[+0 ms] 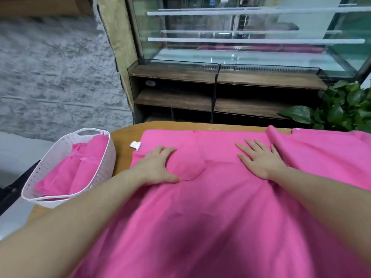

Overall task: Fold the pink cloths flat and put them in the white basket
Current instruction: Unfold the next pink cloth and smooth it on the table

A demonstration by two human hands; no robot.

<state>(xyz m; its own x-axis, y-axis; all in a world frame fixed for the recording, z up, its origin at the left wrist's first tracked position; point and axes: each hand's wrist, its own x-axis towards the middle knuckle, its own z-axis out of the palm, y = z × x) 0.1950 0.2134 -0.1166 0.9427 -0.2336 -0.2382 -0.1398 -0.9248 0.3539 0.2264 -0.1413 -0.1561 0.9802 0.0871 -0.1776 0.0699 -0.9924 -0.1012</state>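
Head view: we look down at our two bare arms reaching out over a big pink cloth (220, 207). It is spread across the wooden counter (124, 153) and covers most of it. Our left hand (158, 167) lies flat on the cloth with the fingers (164, 150) straight and a little apart, and the thumb is stretched along a rounded flap of the cloth. Our right hand (261, 159) also lies flat on the cloth, fingers spread wide, just beside a raised fold (275, 137) that runs toward the far edge. Neither hand is holding anything; both only press down.

A small white tag (135, 145) sticks out at the far left corner of the cloth. Left of the counter sits the white basket (100, 171), tilted a bit toward us. Inside it lie folded cloths (80, 169), pink too.

Behind the counter we see wooden shelves (200, 101), a glass case (241, 37) above them, a green plant (341, 109) on the right and a grey wall (56, 77) on the left.
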